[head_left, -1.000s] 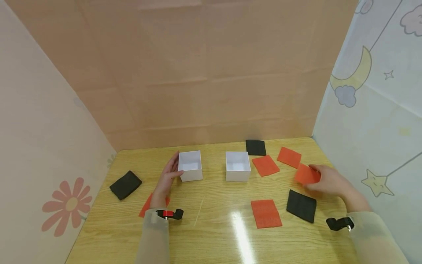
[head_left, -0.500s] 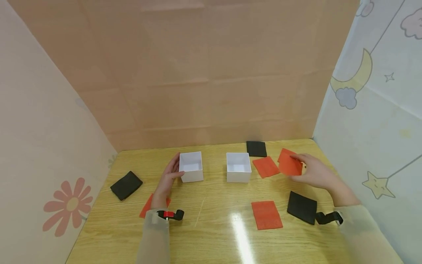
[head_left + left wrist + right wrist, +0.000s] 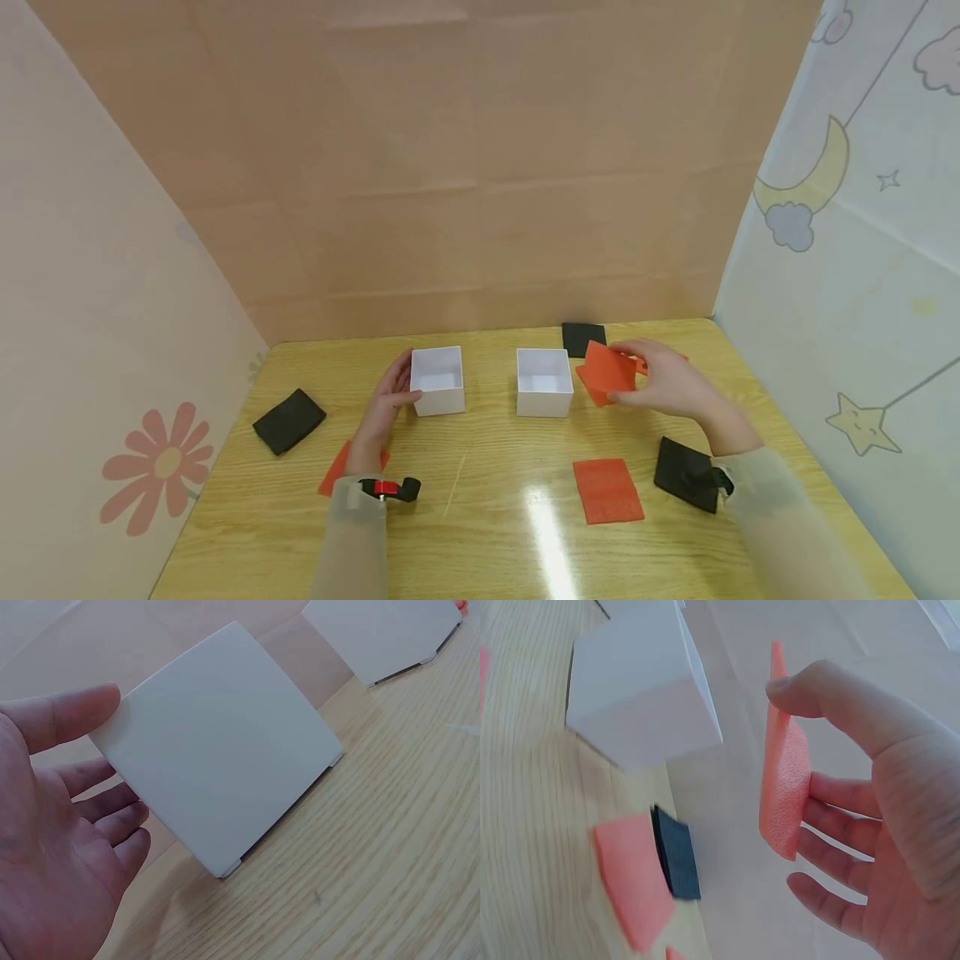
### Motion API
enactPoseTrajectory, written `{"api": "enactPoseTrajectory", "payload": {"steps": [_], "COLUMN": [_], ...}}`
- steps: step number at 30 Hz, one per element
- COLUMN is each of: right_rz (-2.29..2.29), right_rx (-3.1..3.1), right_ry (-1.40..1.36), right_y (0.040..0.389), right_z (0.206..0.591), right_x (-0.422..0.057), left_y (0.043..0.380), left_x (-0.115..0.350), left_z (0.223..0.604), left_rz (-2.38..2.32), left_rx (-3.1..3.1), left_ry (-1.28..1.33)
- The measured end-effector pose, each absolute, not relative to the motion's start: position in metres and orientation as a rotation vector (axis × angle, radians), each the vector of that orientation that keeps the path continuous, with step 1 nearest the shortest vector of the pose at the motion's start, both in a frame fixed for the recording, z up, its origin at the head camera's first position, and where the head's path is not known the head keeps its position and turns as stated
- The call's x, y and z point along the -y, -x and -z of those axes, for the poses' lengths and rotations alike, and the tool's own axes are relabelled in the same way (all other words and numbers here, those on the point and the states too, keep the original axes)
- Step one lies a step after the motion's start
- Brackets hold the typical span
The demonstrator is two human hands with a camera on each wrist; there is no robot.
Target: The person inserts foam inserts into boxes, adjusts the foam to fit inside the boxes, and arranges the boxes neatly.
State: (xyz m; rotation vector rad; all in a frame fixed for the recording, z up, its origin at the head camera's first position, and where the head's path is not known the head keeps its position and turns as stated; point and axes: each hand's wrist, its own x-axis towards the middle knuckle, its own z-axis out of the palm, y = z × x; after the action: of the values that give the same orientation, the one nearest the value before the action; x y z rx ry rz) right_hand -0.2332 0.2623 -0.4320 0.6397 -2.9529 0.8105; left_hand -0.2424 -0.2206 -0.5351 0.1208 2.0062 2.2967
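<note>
My left hand (image 3: 381, 408) holds the left white open-topped box (image 3: 439, 402) at its left side. In the left wrist view, the thumb lies at the front corner of this box (image 3: 217, 750) and the fingers go behind its left edge. Between thumb and fingers my right hand (image 3: 667, 383) pinches a red foam square (image 3: 613, 368), raised and tilted, right of the second white box (image 3: 544, 406). The right wrist view shows this red foam square (image 3: 787, 780) nearly edge-on. Beneath it, another red square (image 3: 634, 877) lies on the table, partly covered in the head view.
Black squares lie at the left (image 3: 289, 421), at the back (image 3: 582, 337) and at the right near my forearm (image 3: 684, 473). One red square (image 3: 607, 492) lies at the front; another (image 3: 330, 475) is partly under my left wrist. Walls enclose the wooden table (image 3: 480, 533).
My right hand has carried the red foam square leftward, over other red squares, toward the second white box. The left hand has kept its place at the left box.
</note>
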Motion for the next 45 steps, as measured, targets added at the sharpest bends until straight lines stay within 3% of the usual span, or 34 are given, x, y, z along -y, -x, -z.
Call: {"api": "enactPoseTrajectory", "payload": {"steps": [17,33,45], "right_rz": [-1.070,-0.725,-0.685], "right_rx": [2.806,2.889,2.876], "right_ry": [-0.979,-1.161,-1.154], "right_y": [0.262,0.290,0.301], "right_z": [0.416,0.420,0.426], "right_x": [-0.157,-0.055,-0.015], "left_y": [0.249,0.247,0.246], "left_x": [0.225,0.227,0.227], "left_z": [0.540,0.540,0.539], "left_rz": [-2.340,-2.349,-2.350], "left_rx": [-1.963,-1.945,-1.919], "left_ry": [-0.262,-0.281,-0.284]}}
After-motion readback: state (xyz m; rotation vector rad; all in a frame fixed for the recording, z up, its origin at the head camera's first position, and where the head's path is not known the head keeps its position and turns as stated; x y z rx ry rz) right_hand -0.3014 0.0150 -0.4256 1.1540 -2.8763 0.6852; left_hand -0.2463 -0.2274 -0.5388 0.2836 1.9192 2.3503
